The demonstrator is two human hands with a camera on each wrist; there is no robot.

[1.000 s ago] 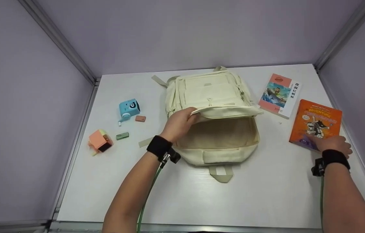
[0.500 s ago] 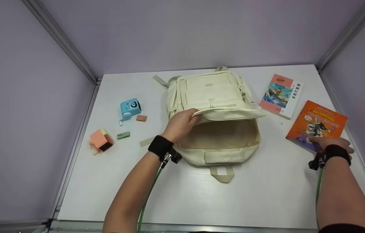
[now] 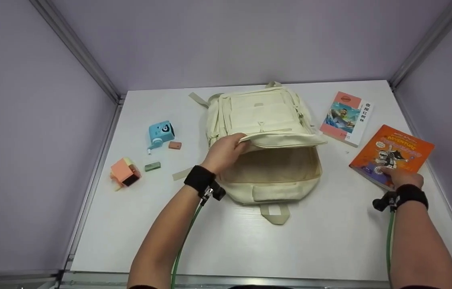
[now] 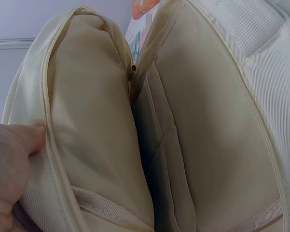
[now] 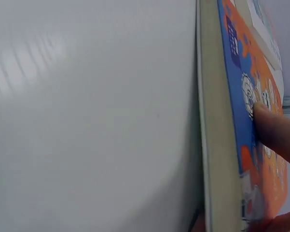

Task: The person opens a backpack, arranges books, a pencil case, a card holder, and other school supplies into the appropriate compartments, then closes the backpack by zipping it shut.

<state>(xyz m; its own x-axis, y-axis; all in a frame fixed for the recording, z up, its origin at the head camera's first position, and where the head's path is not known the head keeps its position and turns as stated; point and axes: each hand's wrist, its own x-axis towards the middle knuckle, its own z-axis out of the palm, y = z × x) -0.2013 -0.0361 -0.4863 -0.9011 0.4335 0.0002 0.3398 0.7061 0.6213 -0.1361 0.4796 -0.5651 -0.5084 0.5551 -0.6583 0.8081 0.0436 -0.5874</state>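
Counter (image 3: 290,249): white, walls (image 3: 226,44) behind and beside.
Orange book (image 3: 408,150): by the counter's right edge, right of the open backpack (image 3: 256,116), long axis slanting far-right to near-left.
Right hand (image 3: 404,176): nearer one, grasping the book's near edge, thumb (image 5: 272,124) on top.
Left hand (image 3: 226,152): pinching the backpack's raised flap (image 3: 286,140).

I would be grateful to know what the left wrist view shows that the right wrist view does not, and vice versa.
Only the left wrist view: the left hand gripping the open backpack.
Only the right wrist view: the right hand gripping the orange book, and a broad stretch of table.
Both: the orange book and the pink book, each only in part.
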